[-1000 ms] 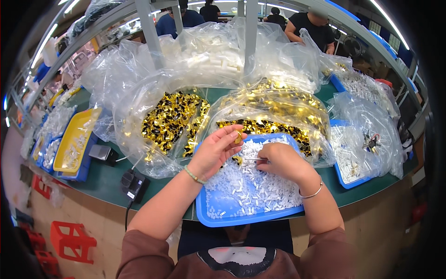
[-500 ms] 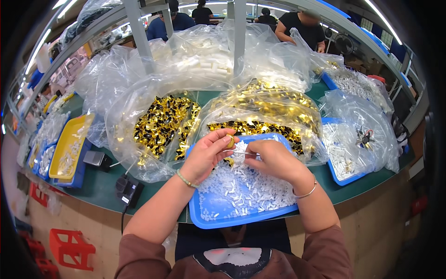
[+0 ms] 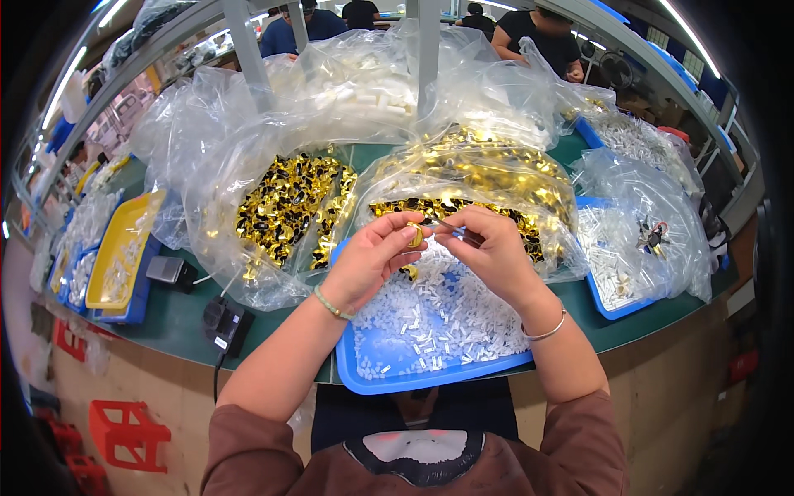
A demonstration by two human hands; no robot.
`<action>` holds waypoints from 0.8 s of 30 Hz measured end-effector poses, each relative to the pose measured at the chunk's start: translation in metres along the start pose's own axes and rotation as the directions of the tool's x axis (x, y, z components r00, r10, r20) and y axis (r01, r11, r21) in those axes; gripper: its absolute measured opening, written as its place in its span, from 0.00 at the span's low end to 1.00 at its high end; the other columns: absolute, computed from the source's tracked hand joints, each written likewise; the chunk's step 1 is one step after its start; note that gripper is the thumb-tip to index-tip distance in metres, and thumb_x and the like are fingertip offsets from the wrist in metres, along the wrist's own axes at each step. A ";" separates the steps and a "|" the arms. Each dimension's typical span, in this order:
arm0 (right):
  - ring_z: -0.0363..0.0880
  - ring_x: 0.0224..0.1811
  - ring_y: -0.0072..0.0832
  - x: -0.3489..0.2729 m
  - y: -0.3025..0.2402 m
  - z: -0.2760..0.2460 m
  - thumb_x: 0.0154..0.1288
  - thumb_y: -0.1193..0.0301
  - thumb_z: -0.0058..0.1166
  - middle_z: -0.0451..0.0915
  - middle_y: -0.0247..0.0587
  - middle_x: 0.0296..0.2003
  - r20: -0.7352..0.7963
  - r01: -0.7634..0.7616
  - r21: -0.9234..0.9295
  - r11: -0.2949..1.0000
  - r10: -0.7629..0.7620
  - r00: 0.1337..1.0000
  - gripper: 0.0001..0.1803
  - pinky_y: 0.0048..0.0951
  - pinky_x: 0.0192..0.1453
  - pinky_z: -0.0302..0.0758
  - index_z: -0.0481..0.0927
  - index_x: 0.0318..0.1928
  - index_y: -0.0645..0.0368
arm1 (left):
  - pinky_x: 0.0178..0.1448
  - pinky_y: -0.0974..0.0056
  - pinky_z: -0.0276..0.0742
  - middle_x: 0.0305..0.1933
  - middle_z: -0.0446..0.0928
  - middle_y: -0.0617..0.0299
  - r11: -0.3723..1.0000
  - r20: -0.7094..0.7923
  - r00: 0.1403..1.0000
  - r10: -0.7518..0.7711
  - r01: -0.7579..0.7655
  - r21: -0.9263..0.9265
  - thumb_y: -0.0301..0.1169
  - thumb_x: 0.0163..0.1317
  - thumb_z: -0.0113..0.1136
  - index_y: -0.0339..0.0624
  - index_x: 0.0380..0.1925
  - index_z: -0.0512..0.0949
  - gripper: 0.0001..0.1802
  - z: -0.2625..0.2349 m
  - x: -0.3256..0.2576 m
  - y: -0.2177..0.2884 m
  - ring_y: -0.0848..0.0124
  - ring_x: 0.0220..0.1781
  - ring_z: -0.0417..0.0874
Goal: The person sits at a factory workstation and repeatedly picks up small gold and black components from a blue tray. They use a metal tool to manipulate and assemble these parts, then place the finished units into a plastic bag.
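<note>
- R hand [image 3: 490, 244] is now sitting higher, approx. level w/ L hand [image 3: 368, 258]; a sec ago it was hovering lower, over the white plastic bits [image 3: 488, 322].
- R fingers are pinching thin metal tweezers [image 3: 465, 234], whose tips are pointing up-left, just beside the gold-coloured piece [image 3: 416, 236]; contact, or any bit in the tips: can't tell, too small.
- Meaning for the work, prob.: tool is now being used at the piece rather than among the bits.
- L hand is pinching that piece betw. thumb & fingertips, above the far-left part of the blue tray [image 3: 372, 385]; same grip as in the earlier frames, approx. same spot.
- Vs. earlier: tweezers were lying nearly level, over the bits; now they're slanting. View is also shifting a little, so the tray is showing slightly higher.
- Another gold piece [image 3: 408, 271] is lying in the tray, under L hand, as before.
- Bits are spreading thickly over the tray's R side, thinner at near-L corner.
- Clear plastic bags w/ gold-&-black parts [image 3: 281, 211] are standing behind, on the green surface [image 3: 180, 326], no visible change.
</note>
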State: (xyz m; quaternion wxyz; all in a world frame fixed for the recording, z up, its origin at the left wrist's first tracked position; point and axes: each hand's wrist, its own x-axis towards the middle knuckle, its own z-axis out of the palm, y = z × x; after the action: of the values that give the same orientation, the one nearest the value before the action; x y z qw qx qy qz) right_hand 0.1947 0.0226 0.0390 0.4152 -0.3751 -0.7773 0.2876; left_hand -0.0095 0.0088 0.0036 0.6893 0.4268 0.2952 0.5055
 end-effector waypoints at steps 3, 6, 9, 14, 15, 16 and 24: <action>0.65 0.21 0.15 0.001 0.000 0.000 0.60 0.74 0.61 0.75 0.32 0.25 0.002 0.003 0.050 0.999 -0.003 1.000 0.04 0.21 0.24 0.62 0.84 0.36 0.60 | 0.57 0.68 0.80 0.50 0.79 0.61 1.000 0.035 0.999 0.000 0.000 -0.005 0.31 0.69 0.57 0.40 0.56 0.72 0.17 -0.002 0.002 0.000 0.73 0.51 0.82; 0.65 0.21 0.16 0.002 0.003 0.000 0.60 0.74 0.61 0.75 0.32 0.26 0.018 0.018 0.003 1.000 -0.018 1.000 0.05 0.22 0.25 0.63 0.83 0.36 0.61 | 0.57 0.69 0.80 0.51 0.79 0.61 1.000 0.012 1.000 0.004 -0.004 0.016 0.30 0.69 0.56 0.40 0.56 0.72 0.17 -0.001 0.001 0.000 0.73 0.51 0.82; 0.66 0.21 0.17 0.003 0.001 0.000 0.61 0.74 0.61 0.75 0.33 0.25 0.009 0.031 0.000 1.000 -0.031 0.999 0.05 0.22 0.26 0.63 0.82 0.36 0.61 | 0.58 0.67 0.77 0.52 0.79 0.60 0.999 0.041 0.999 0.010 -0.011 0.038 0.33 0.70 0.56 0.41 0.57 0.72 0.17 0.000 0.000 0.001 0.73 0.52 0.80; 0.67 0.22 0.19 0.002 0.002 0.000 0.61 0.75 0.59 0.75 0.35 0.26 -0.005 0.046 0.014 0.999 -0.046 0.999 0.04 0.24 0.26 0.64 0.81 0.36 0.62 | 0.59 0.67 0.76 0.53 0.79 0.60 0.999 0.075 0.997 0.002 -0.005 0.048 0.33 0.70 0.56 0.41 0.56 0.72 0.17 0.002 0.000 0.000 0.72 0.53 0.80; 0.67 0.22 0.19 0.002 0.001 0.000 0.61 0.76 0.58 0.75 0.35 0.26 -0.001 0.036 0.014 0.999 -0.036 0.999 0.04 0.24 0.26 0.64 0.81 0.37 0.62 | 0.59 0.67 0.76 0.53 0.79 0.60 0.999 0.078 0.997 0.002 -0.007 0.053 0.33 0.70 0.56 0.41 0.56 0.72 0.17 0.001 0.000 0.001 0.72 0.53 0.80; 0.67 0.22 0.19 0.002 0.001 0.000 0.61 0.76 0.58 0.75 0.35 0.27 0.005 0.039 0.015 0.999 -0.039 0.999 0.04 0.24 0.27 0.64 0.81 0.37 0.62 | 0.59 0.67 0.76 0.53 0.79 0.60 0.998 0.072 0.997 -0.001 -0.004 0.059 0.33 0.70 0.56 0.41 0.56 0.72 0.17 0.002 -0.001 0.001 0.72 0.53 0.80; 0.64 0.23 0.15 0.003 0.001 0.001 0.64 0.75 0.57 0.74 0.31 0.26 -0.017 0.035 0.120 0.992 -0.033 0.999 0.04 0.21 0.28 0.63 0.80 0.38 0.63 | 0.60 0.67 0.76 0.52 0.78 0.61 1.000 0.071 0.997 0.007 -0.008 0.009 0.31 0.70 0.55 0.40 0.56 0.72 0.17 0.002 0.000 0.001 0.71 0.54 0.80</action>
State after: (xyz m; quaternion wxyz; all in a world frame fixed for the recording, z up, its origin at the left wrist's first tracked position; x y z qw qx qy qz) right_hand 0.1932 0.0252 0.0388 0.4478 -0.3383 -0.7616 0.3240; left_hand -0.0084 0.0081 0.0055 0.6954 0.4487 0.2711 0.4914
